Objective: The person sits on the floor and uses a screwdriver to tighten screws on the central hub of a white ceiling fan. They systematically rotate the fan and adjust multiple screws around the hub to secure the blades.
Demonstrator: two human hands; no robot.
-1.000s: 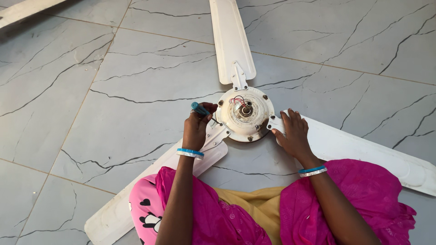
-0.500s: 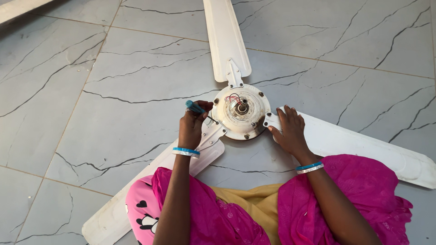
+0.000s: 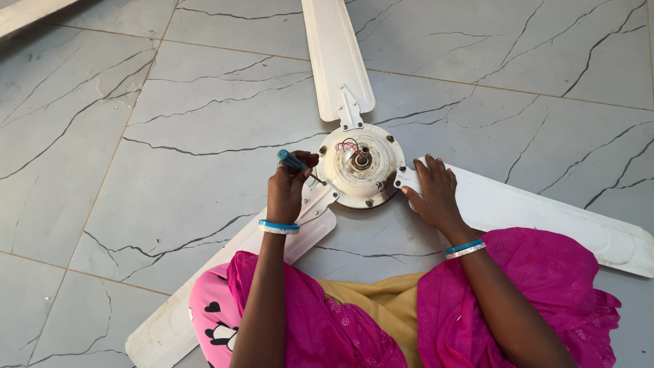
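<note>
A white ceiling fan lies flat on the floor, its round motor hub [image 3: 359,165] showing red wires and a metal shaft in the middle. My left hand [image 3: 287,187] grips a blue-handled screwdriver [image 3: 294,161] whose tip points at the hub's left rim, above the lower-left blade's bracket. My right hand [image 3: 434,192] rests palm down, fingers spread, on the root of the right blade [image 3: 545,212] next to the hub. One blade [image 3: 335,58] runs away from me and another [image 3: 225,289] runs toward the lower left.
Grey marble-pattern floor tiles [image 3: 170,136] lie all around the fan. My knees in pink cloth [image 3: 538,286] sit close against the fan, over part of the lower-left and right blades. A white strip [image 3: 27,15] crosses the top left corner.
My left hand with the screwdriver has stayed at the hub's left rim and my right hand on the right blade; the view has only shifted slightly.
</note>
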